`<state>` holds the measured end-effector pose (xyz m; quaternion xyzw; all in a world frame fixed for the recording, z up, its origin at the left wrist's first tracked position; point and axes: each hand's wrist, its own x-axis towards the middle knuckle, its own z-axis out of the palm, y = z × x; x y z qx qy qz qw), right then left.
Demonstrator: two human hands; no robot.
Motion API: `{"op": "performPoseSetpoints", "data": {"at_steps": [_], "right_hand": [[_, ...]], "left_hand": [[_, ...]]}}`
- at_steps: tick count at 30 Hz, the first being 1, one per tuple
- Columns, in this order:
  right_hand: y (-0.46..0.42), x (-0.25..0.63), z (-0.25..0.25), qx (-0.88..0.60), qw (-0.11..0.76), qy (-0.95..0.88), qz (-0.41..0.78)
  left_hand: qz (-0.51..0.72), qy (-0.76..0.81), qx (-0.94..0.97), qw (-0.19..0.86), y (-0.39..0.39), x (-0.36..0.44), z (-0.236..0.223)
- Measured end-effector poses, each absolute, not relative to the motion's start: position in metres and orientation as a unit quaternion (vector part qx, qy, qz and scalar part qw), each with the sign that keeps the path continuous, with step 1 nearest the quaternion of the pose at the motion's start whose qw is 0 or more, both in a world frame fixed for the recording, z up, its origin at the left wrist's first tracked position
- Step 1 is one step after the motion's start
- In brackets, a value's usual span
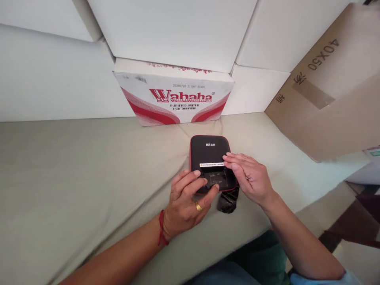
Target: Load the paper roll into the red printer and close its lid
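A small black label printer [209, 152] with red sides lies on a pale green cloth. Across its top runs a white warning sticker [211, 164], and below that is a dark recessed panel [216, 179]. My left hand [190, 198], with a gold ring and a red wrist cord, has its fingers spread; the tips touch the printer's left front part, near the panel. My right hand [252, 176] rests its outstretched fingertips along the printer's right edge and covers the sticker's end. Just in front of the printer sits a crumpled black wrapped bundle [228, 201]; its contents are hidden.
Behind the printer stands a red-and-white Wahaha water carton [184, 99], with white boxes [178, 27] stacked around it. A brown cardboard box [332, 91] leans at the right. The cloth [89, 178] has long creases on the left, and its front edge lies by my legs.
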<state>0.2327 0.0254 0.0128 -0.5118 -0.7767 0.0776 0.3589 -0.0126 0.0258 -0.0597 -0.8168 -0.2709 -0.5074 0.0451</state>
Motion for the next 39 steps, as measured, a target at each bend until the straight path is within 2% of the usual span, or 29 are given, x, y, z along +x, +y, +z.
{"op": "performPoseSetpoints", "data": {"at_steps": [3, 7, 10, 15, 20, 23, 29, 36, 39], "right_hand": [[0.023, 0.227, 0.007, -0.493, 0.387, -0.779, 0.038], [0.021, 0.222, -0.004, -0.472, 0.447, -0.759, 0.042], [0.019, 0.221, -0.014, -0.466, 0.48, -0.742, 0.041], [0.013, 0.219, -0.017, -0.481, 0.461, -0.743, 0.059], [0.002, 0.214, -0.018, -0.401, 0.459, -0.792, 0.044], [-0.004, 0.213, -0.024, -0.396, 0.469, -0.789, 0.031], [-0.013, 0.21, -0.031, -0.409, 0.497, -0.765, 0.01], [-0.017, 0.205, -0.027, -0.454, 0.51, -0.73, 0.0], [-0.02, 0.203, -0.028, -0.49, 0.53, -0.692, 0.031]], "left_hand": [[-0.506, -0.268, -0.819, 0.028, 0.025, -0.011, -0.06], [-0.507, -0.262, -0.822, 0.001, 0.027, -0.013, -0.059], [-0.533, -0.255, -0.804, -0.065, 0.032, -0.02, -0.058], [-0.605, -0.325, -0.676, -0.267, 0.05, -0.03, -0.066], [-0.524, -0.34, -0.559, -0.545, 0.067, -0.03, -0.068], [-0.495, -0.295, -0.512, -0.637, 0.074, -0.027, -0.062], [-0.479, -0.295, -0.465, -0.684, 0.086, -0.028, -0.062], [-0.5, -0.285, -0.469, -0.67, 0.083, -0.021, -0.07], [-0.501, -0.306, -0.458, -0.668, 0.08, -0.02, -0.071]]}}
